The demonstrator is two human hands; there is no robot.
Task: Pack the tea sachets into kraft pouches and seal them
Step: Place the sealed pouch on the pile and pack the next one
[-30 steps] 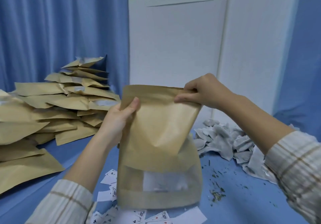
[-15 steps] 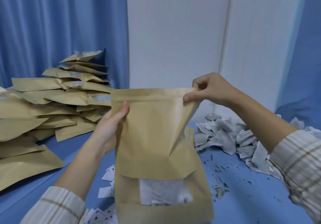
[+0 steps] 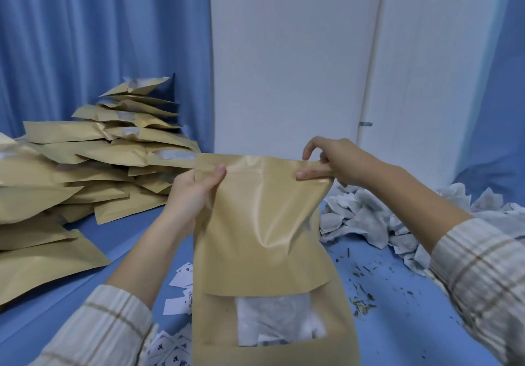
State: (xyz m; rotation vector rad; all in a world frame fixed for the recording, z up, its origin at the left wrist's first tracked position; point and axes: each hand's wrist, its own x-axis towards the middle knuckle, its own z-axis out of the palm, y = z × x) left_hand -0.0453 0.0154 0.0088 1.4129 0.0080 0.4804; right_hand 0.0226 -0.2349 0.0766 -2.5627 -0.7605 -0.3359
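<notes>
We hold a kraft pouch (image 3: pixel 264 223) upright between both hands, over the blue counter (image 3: pixel 119 240). Our left hand (image 3: pixel 190 192) grips the pouch's upper left corner, thumb pressed on the front just below the top strip, fingers hidden behind the paper. Our right hand (image 3: pixel 332 161) pinches the upper right corner: the thumb lies flat along the front of the zip strip, the index finger arches over the top edge, the other fingers curl behind. The top edge runs level between the two grips, and the pouch mouth looks closed flat, though we cannot tell whether the zip is fully pressed. Lower down, the pouch has a clear window (image 3: pixel 279 320) through which we see pale tea sachets inside.

Both our forearms wear striped, light sleeves (image 3: pixel 483 277). Below the left forearm, small white printed paper tags (image 3: pixel 181 274) lie scattered on the counter, some under the pouch's left edge. To the right, a heap of loose white tea sachets (image 3: pixel 366 218) sits on the counter, with dark tea crumbs (image 3: pixel 360 300) strewn in front of it. To the left, a large stack of kraft pouches (image 3: pixel 85 166) lies piled flat. Behind stand blue curtains (image 3: pixel 99 38) and a white panelled wall (image 3: pixel 298 67)
</notes>
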